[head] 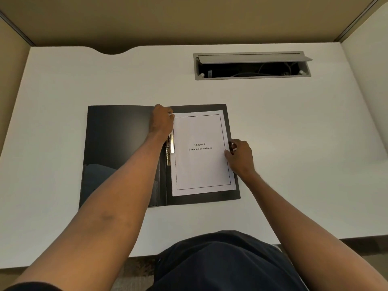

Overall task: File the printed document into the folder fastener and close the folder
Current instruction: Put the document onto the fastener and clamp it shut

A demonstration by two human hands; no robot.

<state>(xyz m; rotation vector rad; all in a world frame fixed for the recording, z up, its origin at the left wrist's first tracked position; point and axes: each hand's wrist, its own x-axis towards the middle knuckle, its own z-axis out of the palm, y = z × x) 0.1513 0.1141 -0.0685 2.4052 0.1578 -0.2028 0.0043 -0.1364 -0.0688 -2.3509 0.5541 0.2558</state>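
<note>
A black folder (pixel 117 148) lies open on the white desk. On its right half rests the printed document (pixel 201 164), a white sheet with a thin border and a centred title. A brass fastener (pixel 169 152) shows at the spine beside the sheet's left edge. My left hand (pixel 161 122) pinches the document's top left corner. My right hand (pixel 240 158) holds the middle of the sheet's right edge between thumb and fingers. The sheet's left margin partly covers the fastener.
The white desk (pixel 294 133) has a grey cable hatch (pixel 252 66) standing open at the back right, with wires inside. Tan partition walls (pixel 189 22) enclose the desk at the back and sides. My dark-clothed lap (pixel 226 265) is at the desk's front edge.
</note>
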